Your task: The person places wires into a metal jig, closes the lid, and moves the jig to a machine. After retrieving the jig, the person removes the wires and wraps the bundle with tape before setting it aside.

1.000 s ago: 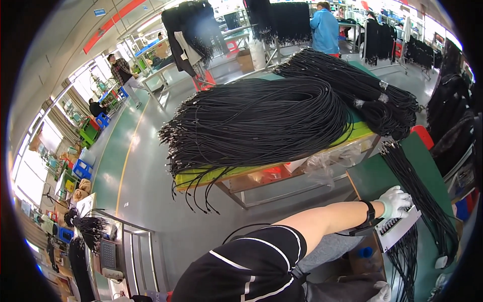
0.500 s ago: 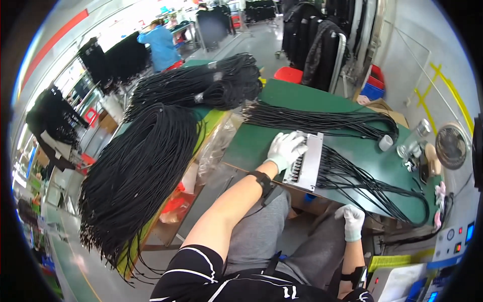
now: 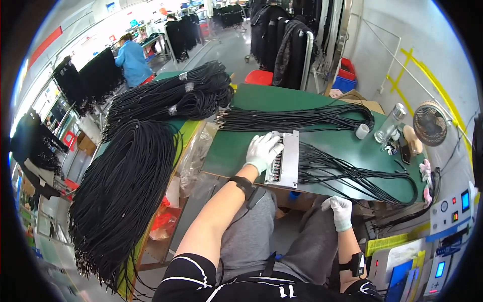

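A flat silver-grey holding fixture lies near the front edge of the green table, a row of small metal cable ends along its left side. My left hand, in a white glove, rests on the upper part of that row with its fingers stretched out and slightly apart. Black cables run from the fixture's right side and loop back at the table's right end. My right hand, also gloved, hovers by my right thigh below the table edge. Its fingers are curled closed, and whatever they may hold is hidden.
Another bundle of black cables lies across the table behind the fixture. Big cable heaps cover the left side. A white tape roll, a clear bottle and a fan stand right. A person in blue sits far left.
The whole view has swung a little to the right, so the table and both hands appear farther left. My left hand stays on the fixture; my right hand stays curled near my thigh.
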`<state>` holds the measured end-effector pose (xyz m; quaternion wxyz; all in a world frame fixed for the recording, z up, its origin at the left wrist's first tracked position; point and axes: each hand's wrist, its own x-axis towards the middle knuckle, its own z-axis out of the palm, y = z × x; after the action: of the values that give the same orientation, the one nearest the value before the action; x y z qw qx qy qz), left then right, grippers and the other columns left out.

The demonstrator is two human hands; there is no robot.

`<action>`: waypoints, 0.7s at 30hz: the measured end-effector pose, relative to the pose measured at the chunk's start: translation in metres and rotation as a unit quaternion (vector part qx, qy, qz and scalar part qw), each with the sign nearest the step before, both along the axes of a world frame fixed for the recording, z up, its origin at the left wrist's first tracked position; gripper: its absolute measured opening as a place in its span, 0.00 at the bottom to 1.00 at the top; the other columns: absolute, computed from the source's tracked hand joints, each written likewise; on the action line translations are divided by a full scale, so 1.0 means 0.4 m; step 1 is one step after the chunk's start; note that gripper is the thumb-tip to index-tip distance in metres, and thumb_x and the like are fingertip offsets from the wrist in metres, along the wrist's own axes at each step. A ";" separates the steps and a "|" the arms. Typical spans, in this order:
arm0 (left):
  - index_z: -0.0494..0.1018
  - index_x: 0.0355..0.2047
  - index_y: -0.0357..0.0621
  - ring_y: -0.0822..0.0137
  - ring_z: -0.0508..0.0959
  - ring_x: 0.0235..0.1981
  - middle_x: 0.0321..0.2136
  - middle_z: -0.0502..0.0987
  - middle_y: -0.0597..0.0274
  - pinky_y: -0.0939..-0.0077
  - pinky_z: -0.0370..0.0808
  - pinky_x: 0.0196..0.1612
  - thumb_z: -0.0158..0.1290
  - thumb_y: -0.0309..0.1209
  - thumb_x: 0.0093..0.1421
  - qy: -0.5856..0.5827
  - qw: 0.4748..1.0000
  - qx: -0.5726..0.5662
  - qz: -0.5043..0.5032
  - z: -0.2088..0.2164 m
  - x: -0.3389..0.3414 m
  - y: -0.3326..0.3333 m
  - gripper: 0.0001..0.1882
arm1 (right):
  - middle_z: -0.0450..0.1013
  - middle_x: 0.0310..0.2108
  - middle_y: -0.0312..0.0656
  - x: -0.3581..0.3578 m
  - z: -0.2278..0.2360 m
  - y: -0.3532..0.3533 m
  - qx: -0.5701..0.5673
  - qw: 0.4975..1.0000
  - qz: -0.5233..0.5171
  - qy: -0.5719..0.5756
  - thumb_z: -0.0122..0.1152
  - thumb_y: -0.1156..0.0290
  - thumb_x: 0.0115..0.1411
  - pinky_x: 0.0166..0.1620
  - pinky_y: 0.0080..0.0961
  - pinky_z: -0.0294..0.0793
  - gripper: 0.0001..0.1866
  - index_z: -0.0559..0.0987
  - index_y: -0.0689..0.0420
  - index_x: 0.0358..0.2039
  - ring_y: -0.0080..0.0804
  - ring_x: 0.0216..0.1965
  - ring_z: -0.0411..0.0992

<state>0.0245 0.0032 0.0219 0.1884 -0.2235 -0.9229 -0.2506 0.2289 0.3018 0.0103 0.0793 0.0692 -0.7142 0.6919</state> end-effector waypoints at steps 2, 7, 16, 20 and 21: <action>0.76 0.54 0.49 0.54 0.71 0.59 0.57 0.74 0.51 0.55 0.60 0.65 0.45 0.51 0.66 -0.004 1.000 0.008 -0.002 -0.009 -0.005 -0.010 0.26 | 0.79 0.25 0.42 0.024 0.007 0.015 0.002 1.000 -0.024 0.008 0.59 0.61 0.66 0.37 0.24 0.73 0.20 0.81 0.65 0.25 0.28 0.29 0.76; 0.76 0.53 0.47 0.53 0.74 0.54 0.55 0.76 0.53 0.59 0.65 0.60 0.46 0.48 0.66 0.004 0.998 -0.027 -0.049 0.022 -0.011 0.040 0.24 | 0.81 0.35 0.44 0.178 0.053 0.167 -0.016 0.986 -0.162 0.032 0.58 0.61 0.67 0.40 0.24 0.78 0.18 0.82 0.66 0.39 0.30 0.34 0.79; 0.71 0.59 0.40 0.46 0.73 0.57 0.57 0.74 0.47 0.58 0.66 0.61 0.47 0.35 0.69 -0.079 0.984 0.076 -0.141 -0.041 -0.109 0.005 0.21 | 0.79 0.46 0.47 0.813 0.212 0.689 0.240 0.671 -0.693 -0.107 0.64 0.54 0.61 0.53 0.30 0.74 0.25 0.80 0.61 0.50 0.35 0.48 0.76; 0.69 0.61 0.39 0.47 0.71 0.60 0.59 0.73 0.47 0.60 0.65 0.62 0.47 0.34 0.69 -0.053 0.976 0.080 -0.198 -0.102 -0.161 -0.002 0.22 | 0.79 0.46 0.52 1.337 0.164 0.778 0.305 0.437 -0.764 -0.365 0.63 0.46 0.59 0.53 0.34 0.73 0.29 0.81 0.60 0.48 0.43 0.50 0.77; 0.69 0.61 0.39 0.48 0.72 0.60 0.59 0.73 0.46 0.60 0.65 0.62 0.46 0.34 0.69 -0.046 0.977 0.071 -0.195 -0.102 -0.150 0.014 0.22 | 0.79 0.48 0.52 1.426 0.160 0.768 0.225 0.385 -0.757 -0.477 0.62 0.45 0.58 0.54 0.35 0.73 0.30 0.81 0.59 0.49 0.46 0.51 0.76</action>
<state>-0.0356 0.0086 -0.0187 0.1088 -0.3730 -0.8492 -0.3577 0.7991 0.6089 0.0743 0.1980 -0.8266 -0.5209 0.0790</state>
